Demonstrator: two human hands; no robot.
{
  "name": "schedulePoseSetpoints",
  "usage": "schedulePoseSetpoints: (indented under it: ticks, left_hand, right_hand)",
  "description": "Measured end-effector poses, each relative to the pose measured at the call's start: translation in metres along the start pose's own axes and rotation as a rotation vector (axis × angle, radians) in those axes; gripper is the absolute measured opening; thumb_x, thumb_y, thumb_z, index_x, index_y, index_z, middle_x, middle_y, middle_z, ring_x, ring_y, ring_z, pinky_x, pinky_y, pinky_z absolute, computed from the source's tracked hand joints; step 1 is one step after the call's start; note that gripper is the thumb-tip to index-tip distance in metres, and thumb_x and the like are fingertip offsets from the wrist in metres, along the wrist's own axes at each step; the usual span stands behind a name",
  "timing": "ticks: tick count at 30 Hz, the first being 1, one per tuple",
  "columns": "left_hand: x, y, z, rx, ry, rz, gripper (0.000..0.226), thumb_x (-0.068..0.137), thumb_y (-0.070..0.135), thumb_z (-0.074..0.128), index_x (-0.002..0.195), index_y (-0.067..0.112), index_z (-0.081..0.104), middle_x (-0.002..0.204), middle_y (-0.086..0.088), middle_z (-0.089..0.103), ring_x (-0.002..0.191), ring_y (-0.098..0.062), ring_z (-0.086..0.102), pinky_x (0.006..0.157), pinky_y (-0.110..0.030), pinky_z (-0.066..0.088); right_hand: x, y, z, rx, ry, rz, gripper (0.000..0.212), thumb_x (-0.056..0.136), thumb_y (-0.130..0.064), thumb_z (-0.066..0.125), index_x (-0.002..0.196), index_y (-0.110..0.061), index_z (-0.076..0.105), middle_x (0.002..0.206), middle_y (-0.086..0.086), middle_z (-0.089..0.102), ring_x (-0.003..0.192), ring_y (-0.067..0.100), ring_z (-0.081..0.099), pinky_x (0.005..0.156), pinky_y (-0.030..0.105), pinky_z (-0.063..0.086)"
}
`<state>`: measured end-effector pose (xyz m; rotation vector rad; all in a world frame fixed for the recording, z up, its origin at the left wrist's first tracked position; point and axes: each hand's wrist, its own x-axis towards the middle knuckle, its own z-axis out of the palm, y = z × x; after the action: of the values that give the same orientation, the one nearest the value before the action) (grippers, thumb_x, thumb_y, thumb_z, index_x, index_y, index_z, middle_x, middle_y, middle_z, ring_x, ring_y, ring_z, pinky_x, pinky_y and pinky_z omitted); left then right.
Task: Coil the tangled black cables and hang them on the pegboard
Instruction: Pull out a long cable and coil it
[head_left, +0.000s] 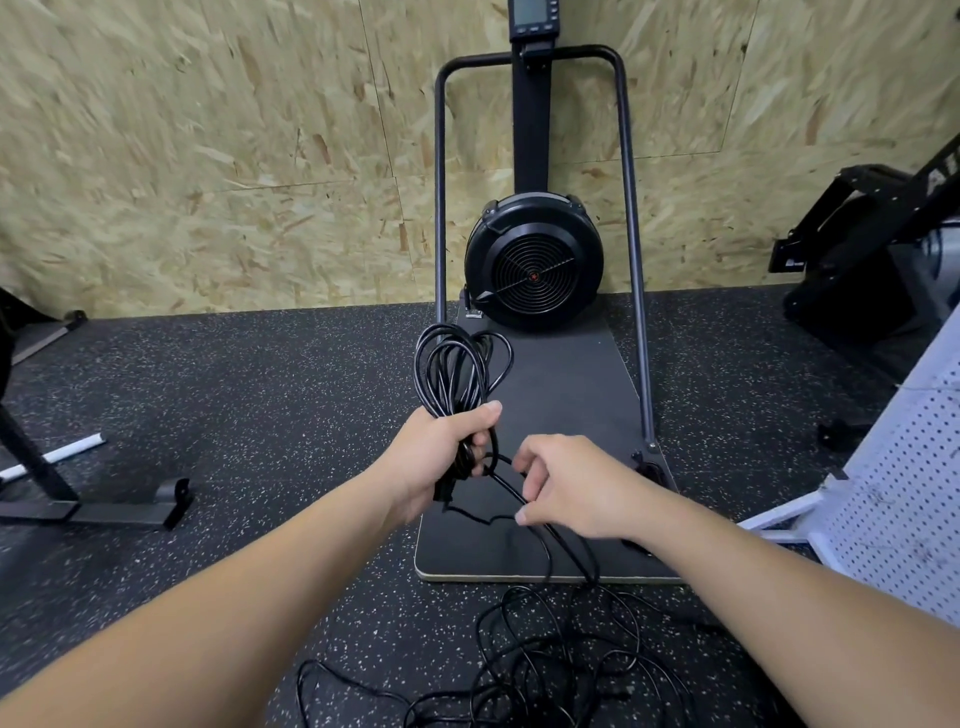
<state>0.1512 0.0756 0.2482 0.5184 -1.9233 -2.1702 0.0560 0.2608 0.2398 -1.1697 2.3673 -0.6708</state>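
Left hand: my left hand (434, 457) grips the coiled loops of thin black cable (454, 371), which stand up at 12 o'clock from my fist.
Right hand: my right hand (563, 486) pinches the cable's loose strand (506, 488).
Tangle: the uncoiled black cable heap (545, 670) lies at 6 o'clock.
Surface: speckled black rubber floor (260, 405).
Room: white perforated pegboard (904, 499) at 3 o'clock.

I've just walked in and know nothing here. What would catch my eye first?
Two bare hands at centre: the left hand grips a bunch of black cable loops, the right hand pinches a strand. More tangled cable sprawls on the floor below, and a black fan machine stands against the chipboard wall.
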Motion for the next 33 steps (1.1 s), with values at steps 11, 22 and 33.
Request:
schedulePoseSetpoints:
  ticks: [11, 22, 33]
  left_hand:
    - [-0.007, 0.003, -0.005, 0.011, -0.191, -0.097, 0.027, 0.100, 0.025, 0.079, 0.078, 0.021, 0.065, 0.072, -0.001, 0.044, 0.061, -0.016, 0.040, 0.058, -0.032, 0.038]
    - [-0.008, -0.003, 0.007, 0.036, -0.274, -0.079, 0.026, 0.104, 0.028, 0.074, 0.091, 0.009, 0.062, 0.072, -0.003, 0.045, 0.061, -0.018, 0.042, 0.060, -0.031, 0.039]
    - [-0.001, 0.000, 0.009, 0.062, 0.061, 0.146, 0.020, 0.101, 0.030, 0.077, 0.091, 0.015, 0.068, 0.079, -0.011, 0.059, 0.070, -0.023, 0.052, 0.066, -0.038, 0.044]
  right_hand:
    - [0.020, 0.027, -0.012, -0.074, 0.366, -0.089, 0.016, 0.103, -0.019, 0.073, 0.108, -0.032, 0.081, 0.101, -0.014, 0.071, 0.096, 0.010, 0.069, 0.093, 0.038, 0.058]
    - [0.005, 0.011, -0.018, 0.278, -0.068, -0.081, 0.048, 0.095, 0.015, 0.054, 0.117, -0.019, 0.080, 0.112, -0.008, 0.083, 0.107, 0.001, 0.076, 0.100, 0.024, 0.057]
    - [0.008, -0.009, -0.004, 1.004, 0.121, 0.153, 0.016, 0.106, -0.006, 0.068, 0.107, 0.008, 0.076, 0.084, 0.014, 0.068, 0.062, 0.019, 0.061, 0.070, 0.041, 0.066]
